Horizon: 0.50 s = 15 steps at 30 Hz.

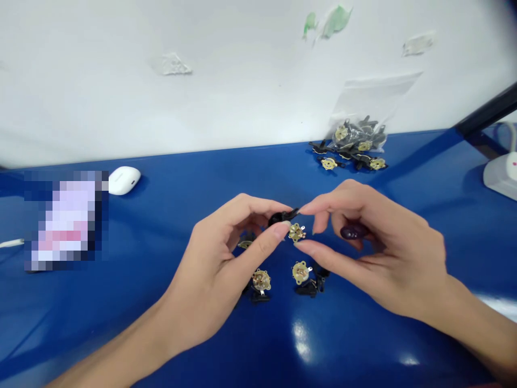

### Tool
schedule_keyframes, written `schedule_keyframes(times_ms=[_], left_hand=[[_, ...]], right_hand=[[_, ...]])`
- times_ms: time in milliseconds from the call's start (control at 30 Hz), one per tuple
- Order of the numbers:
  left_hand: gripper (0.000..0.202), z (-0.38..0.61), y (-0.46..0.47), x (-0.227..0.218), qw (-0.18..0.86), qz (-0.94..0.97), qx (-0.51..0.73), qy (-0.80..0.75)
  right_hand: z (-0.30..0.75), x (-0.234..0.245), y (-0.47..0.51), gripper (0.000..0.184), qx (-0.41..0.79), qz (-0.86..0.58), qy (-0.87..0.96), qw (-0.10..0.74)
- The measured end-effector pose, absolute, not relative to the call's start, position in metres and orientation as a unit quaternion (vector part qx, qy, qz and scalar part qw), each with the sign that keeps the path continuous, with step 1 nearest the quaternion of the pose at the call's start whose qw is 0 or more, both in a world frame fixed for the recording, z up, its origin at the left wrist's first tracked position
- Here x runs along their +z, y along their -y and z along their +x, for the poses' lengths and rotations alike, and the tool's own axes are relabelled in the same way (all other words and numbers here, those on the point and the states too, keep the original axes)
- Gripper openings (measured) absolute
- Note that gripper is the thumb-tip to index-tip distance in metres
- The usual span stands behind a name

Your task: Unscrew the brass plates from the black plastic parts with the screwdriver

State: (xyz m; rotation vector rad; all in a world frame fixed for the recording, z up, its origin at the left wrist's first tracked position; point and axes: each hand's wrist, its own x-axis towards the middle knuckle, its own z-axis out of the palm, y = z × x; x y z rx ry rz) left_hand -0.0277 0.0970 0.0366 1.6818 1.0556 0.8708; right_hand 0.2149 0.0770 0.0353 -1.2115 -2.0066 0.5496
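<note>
My left hand pinches a small black plastic part between thumb and index finger. At the part's thin end is the index fingertip of my right hand; thumb and index stay apart, while the other fingers curl round a dark purple, rounded handle. Only the handle's end shows; its tool is hidden. Between my hands a round brass-coloured piece with a metal tab is visible; whether it lies on the table I cannot tell. Below are two similar round pieces, one left and one right, beside black parts.
On the blue table, a clear plastic bag leans on the wall with several black-and-brass parts in and before it. A white case and a blurred-out phone-like object lie left. A white device stands right.
</note>
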Motion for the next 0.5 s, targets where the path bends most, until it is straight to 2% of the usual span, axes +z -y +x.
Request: schedule_keyframes(times_ms=[100, 200, 367, 500], left_hand=[[0.014, -0.0246, -0.0989, 0.039, 0.623, 0.568, 0.362, -0.398], [0.012, -0.0225, -0.1012, 0.0401, 0.713, 0.477, 0.357, -0.369], [0.016, -0.0196, -0.1013, 0.0416, 0.782, 0.398, 0.348, -0.33], [0.021, -0.0181, -0.0987, 0.0444, 0.811, 0.363, 0.331, -0.318]], right_hand=[[0.2114, 0.0342, -0.0753, 0.021, 0.184, -0.459, 0.783, 0.377], [0.2101, 0.032, -0.0762, 0.017, 0.129, -0.44, 0.787, 0.414], [0.212, 0.0314, -0.0778, 0.013, 0.09, -0.422, 0.788, 0.439], [0.2132, 0.033, -0.0751, 0.018, 0.087, -0.42, 0.789, 0.44]])
